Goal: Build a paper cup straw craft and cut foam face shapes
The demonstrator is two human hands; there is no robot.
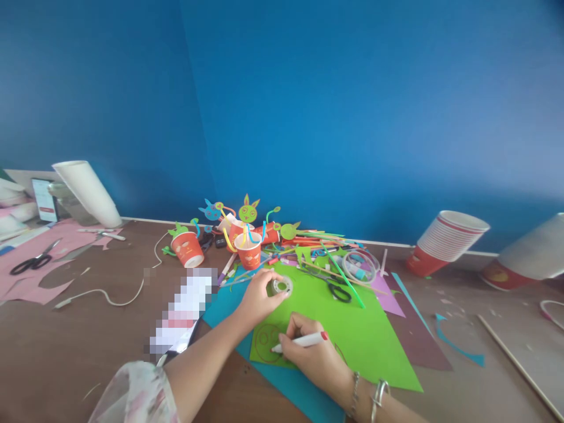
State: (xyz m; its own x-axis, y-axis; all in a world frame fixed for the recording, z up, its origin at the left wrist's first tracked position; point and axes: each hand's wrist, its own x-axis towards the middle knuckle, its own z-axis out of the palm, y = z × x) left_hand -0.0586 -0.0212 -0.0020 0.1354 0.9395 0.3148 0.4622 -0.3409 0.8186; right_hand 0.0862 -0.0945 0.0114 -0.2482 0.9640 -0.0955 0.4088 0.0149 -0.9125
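Observation:
My right hand (315, 355) is closed around a white marker (311, 339) with a red end, its tip on a sheet of green paper (370, 352). A round face outline (267, 342) in reddish lines shows under the tip, at the sheet's near left corner. Near the sheet's upper left, my left hand (259, 296) grips a small roll of clear tape (288, 283) between thumb and fingers. Blue paper (304, 388) lies beneath the green one. Black-handled scissors (339, 292) and a green straw (346, 276) rest on the sheet's far part.
Behind stand decorated red paper cups (249, 258) with straws and cut-out animal heads. A phone (183, 311) lies left of my left forearm. Pink paper (30, 276) with other scissors (37, 261) is far left. Stacked cups (449, 235) lean at right, near a wooden stick (520, 367).

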